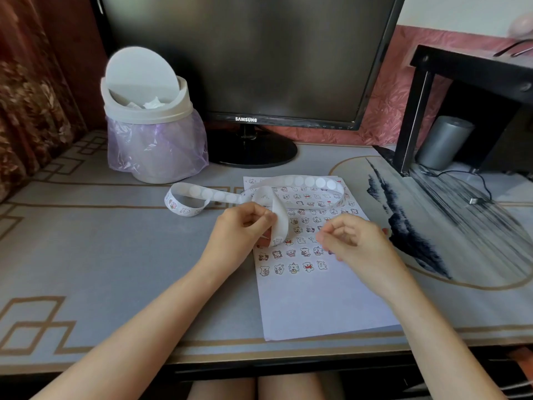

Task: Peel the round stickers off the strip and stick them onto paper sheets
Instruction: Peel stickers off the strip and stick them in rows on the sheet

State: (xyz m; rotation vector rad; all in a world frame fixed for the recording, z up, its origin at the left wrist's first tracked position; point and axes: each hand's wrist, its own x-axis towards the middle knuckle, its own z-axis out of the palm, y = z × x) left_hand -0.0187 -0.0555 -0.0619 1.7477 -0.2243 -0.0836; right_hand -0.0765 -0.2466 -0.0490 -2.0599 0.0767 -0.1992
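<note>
Our left hand [240,228] pinches the glossy white strip [280,223] over the sticker-dotted paper sheet [317,307]; our right hand [356,241] curls beside it, its hold unclear. Smooth grey counter [115,241] beneath, dark monitor [259,53] beyond.

White strip [310,181] looped over paper sheet [317,307]; cartoon stickers [292,253] in rows there.

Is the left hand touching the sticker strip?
Touching. The head view shows the left hand pinching the sticker strip between thumb and fingers, where the strip curves down.
</note>
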